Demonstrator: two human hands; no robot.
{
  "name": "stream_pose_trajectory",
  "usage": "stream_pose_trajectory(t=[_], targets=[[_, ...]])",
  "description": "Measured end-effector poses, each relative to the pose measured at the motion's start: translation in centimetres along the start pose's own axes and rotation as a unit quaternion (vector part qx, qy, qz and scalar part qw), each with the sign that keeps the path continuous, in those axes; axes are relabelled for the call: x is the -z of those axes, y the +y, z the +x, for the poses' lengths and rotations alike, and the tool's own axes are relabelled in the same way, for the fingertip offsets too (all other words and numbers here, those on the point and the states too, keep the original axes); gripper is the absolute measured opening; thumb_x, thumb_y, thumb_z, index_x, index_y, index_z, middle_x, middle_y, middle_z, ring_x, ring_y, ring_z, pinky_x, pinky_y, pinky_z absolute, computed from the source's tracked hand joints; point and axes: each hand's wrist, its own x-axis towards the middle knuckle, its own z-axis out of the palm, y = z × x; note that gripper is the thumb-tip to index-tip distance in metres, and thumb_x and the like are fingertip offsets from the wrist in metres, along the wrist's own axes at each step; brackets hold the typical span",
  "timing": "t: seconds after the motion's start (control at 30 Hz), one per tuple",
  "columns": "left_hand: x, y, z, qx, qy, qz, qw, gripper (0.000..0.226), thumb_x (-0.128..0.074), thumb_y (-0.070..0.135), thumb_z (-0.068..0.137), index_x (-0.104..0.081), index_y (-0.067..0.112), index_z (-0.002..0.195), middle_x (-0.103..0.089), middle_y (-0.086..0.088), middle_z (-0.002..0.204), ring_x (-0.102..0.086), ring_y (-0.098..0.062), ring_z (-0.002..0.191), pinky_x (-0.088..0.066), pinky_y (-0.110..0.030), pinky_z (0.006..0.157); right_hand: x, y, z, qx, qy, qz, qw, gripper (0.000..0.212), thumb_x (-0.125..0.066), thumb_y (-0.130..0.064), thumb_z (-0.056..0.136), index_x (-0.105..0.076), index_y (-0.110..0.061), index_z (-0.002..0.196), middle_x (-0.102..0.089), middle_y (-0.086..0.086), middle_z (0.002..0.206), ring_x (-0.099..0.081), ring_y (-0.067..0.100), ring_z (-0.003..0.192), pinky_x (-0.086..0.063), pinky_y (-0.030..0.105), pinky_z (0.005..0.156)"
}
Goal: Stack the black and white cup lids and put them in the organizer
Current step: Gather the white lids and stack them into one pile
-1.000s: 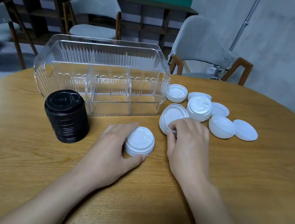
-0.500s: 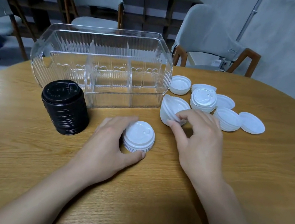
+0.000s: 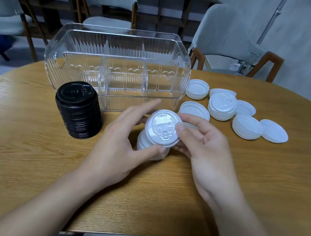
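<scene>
While the left hand grips the white stack at centre frame, the right hand, pinching a tilted white lid, should level it, then press evenly.

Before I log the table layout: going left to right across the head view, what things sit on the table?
black lid stack → left hand → white lid stack held in both hands → right hand → upside-down lid pile → single upturned lid
</scene>
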Motion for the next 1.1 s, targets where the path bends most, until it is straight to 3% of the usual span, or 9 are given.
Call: stream_pose_trajectory(t=[0.13,0.23,0.3,0.4,0.5,0.6,0.73,0.87,1.1], targets=[[0.5,-0.2,-0.1,-0.019,-0.020,0.023,0.999,0.087,-0.100,0.033,0.082,-0.059,0.027,0.158,-0.061,0.014,0.149,-0.058,-0.012,0.144,-0.048,-0.030,0.119,0.0,0.0,0.0,-0.024,-0.019,0.034,0.999,0.021,-0.065,-0.014,0.109,-0.076,-0.014,0.127,-0.084,0.010,0.115,-0.079,0.025,0.106,-0.059,0.049,0.104],[0.5,0.0,-0.3,-0.006,-0.010,0.023,1.000,0.078,-0.101,0.034,0.080,-0.062,0.030,0.148,-0.067,0.019,0.141,-0.064,-0.009,0.133,-0.050,-0.024,0.112,-0.2,0.0,-0.1,0.011,-0.033,-0.048,0.998,0.024,-0.065,-0.017,0.110,-0.077,-0.019,0.131,-0.084,-0.001,0.116,-0.079,0.014,0.108,-0.059,0.037,0.100],[0.3,0.1,-0.4,0.001,0.013,0.041,0.999,0.073,-0.101,0.041,0.079,-0.063,0.031,0.141,-0.069,0.019,0.133,-0.067,-0.012,0.126,-0.051,-0.027,0.106,-0.6,-0.1,-0.5,0.048,-0.018,-0.133,0.990,0.036,-0.077,-0.027,0.102,-0.073,-0.024,0.138,-0.082,-0.013,0.116,-0.078,0.004,0.105,-0.059,0.026,0.093],[-0.1,0.1,-0.5,-0.002,0.049,0.089,0.995,0.064,-0.097,0.046,0.079,-0.063,0.029,0.131,-0.066,0.018,0.125,-0.062,-0.012,0.116,-0.051,-0.029,0.097,-1.3,0.4,-1.2,0.161,0.020,-0.332,0.929,0.073,-0.093,-0.046,0.081,-0.066,-0.028,0.147,-0.066,-0.019,0.137,-0.066,0.005,0.125,-0.055,0.025,0.101],[-0.3,0.1,-0.6,-0.004,0.053,0.132,0.990,0.061,-0.092,0.052,0.080,-0.062,0.027,0.127,-0.063,0.019,0.122,-0.054,-0.013,0.111,-0.048,-0.030,0.095,-1.9,0.6,-1.6,0.203,0.018,-0.368,0.907,0.075,-0.097,-0.046,0.074,-0.068,-0.029,0.141,-0.062,-0.021,0.134,-0.057,-0.005,0.128,-0.043,0.012,0.107],[-0.3,-0.4,-0.8,0.027,0.010,0.142,0.989,0.087,-0.091,0.071,0.073,-0.055,0.031,0.140,-0.058,0.020,0.129,-0.050,-0.011,0.119,-0.047,-0.034,0.103,-1.3,0.4,-1.4,0.188,0.028,-0.390,0.901,0.069,-0.098,-0.042,0.077,-0.067,-0.035,0.138,-0.065,-0.025,0.128,-0.060,-0.009,0.120,-0.044,0.008,0.103],[0.0,-1.4,-0.8,0.118,-0.050,0.125,0.984,0.135,-0.093,0.083,0.059,-0.024,0.045,0.169,-0.057,0.024,0.142,-0.040,-0.005,0.142,-0.039,-0.040,0.123,0.1,0.3,-0.7,0.106,-0.002,-0.346,0.932,0.071,-0.096,-0.043,0.081,-0.066,-0.036,0.145,-0.072,-0.024,0.133,-0.067,-0.006,0.124,-0.056,0.029,0.110],[-0.2,-1.5,-0.4,0.116,-0.064,0.139,0.981,0.139,-0.092,0.077,0.067,-0.009,0.046,0.174,-0.054,0.030,0.138,-0.028,0.009,0.129,-0.027,-0.031,0.116,0.0,0.5,-0.5,0.099,-0.050,-0.363,0.925,0.074,-0.094,-0.039,0.085,-0.061,-0.039,0.151,-0.067,-0.027,0.141,-0.061,-0.009,0.131,-0.051,0.029,0.117],[0.4,-2.3,-0.6,0.113,-0.100,0.114,0.982,0.132,-0.090,0.062,0.077,-0.002,0.047,0.174,-0.057,0.037,0.142,-0.038,0.002,0.140,-0.025,-0.037,0.128,0.3,0.7,-0.2,0.097,-0.131,-0.423,0.891,0.069,-0.082,-0.038,0.097,-0.050,-0.044,0.159,-0.057,-0.032,0.151,-0.048,-0.010,0.142,-0.040,0.015,0.116]])
